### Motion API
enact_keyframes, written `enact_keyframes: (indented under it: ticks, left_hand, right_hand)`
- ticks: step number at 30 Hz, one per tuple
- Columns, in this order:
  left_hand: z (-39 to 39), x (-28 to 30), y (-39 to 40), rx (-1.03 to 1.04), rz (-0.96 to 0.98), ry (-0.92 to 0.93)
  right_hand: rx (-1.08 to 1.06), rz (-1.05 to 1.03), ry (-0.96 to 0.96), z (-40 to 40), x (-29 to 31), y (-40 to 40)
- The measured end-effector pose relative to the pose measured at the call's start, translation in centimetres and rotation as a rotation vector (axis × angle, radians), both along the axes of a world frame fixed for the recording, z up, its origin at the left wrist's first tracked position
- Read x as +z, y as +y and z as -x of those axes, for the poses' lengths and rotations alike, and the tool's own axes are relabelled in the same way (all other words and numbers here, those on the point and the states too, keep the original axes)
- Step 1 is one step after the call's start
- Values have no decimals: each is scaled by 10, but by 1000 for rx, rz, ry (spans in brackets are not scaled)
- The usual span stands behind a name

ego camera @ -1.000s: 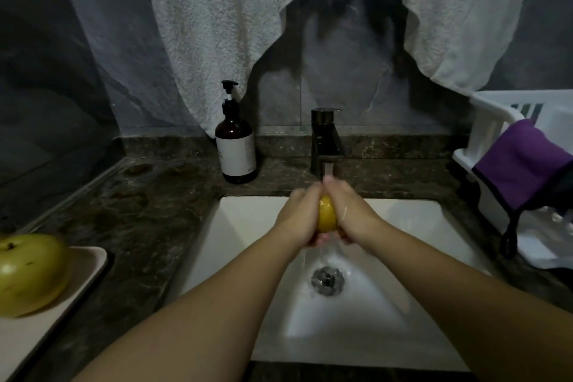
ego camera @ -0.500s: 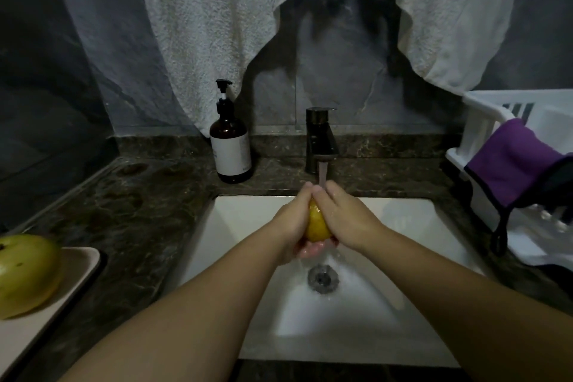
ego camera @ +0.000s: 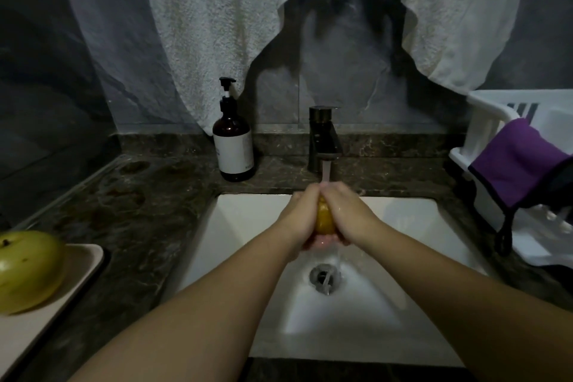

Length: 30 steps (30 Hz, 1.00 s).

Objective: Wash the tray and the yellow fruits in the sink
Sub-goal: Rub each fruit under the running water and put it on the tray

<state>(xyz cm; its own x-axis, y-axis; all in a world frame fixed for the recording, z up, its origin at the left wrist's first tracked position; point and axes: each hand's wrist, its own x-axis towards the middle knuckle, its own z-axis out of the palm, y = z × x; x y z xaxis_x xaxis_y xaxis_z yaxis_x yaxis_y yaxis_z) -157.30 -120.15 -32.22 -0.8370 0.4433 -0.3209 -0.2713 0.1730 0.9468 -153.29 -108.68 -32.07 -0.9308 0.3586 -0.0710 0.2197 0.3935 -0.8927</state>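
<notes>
The white rectangular ceramic sink (ego camera: 248,226) fills the centre. At nine o'clock, the beige flat tray (ego camera: 77,270) looks light and stiff. Under the tap, left hand (ego camera: 299,220) and right hand (ego camera: 347,217) cup the small, wet, likely slippery yellow fruit (ego camera: 325,220) by its sides.

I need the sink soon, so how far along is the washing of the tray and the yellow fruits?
Nothing looks finished yet. In hand: the left hand and right hand clasp a small yellow fruit under the stream from the dark metal faucet, over the white rectangular sink. Left: the large yellow-green fruit sits on the beige flat tray on the counter, both apparently unwashed.
</notes>
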Motion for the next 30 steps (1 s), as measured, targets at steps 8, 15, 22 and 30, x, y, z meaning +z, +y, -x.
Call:
enact_keyframes:
  ticks: [8, 15, 22, 30]
  left_hand:
    - [1, 1, 2, 47, 29, 116]
    - [3, 4, 1, 59, 13, 165]
    - [-1, 3, -6, -17, -33, -171]
    - [-4, 4, -6, -7, -52, -152]
  right_hand:
    - [-16, 123, -64, -2, 7, -3]
    - [-13, 189, -12, 0, 8, -2]
    - [78, -349, 111, -2, 2, 6]
    - [71, -326, 147, -2, 3, 7]
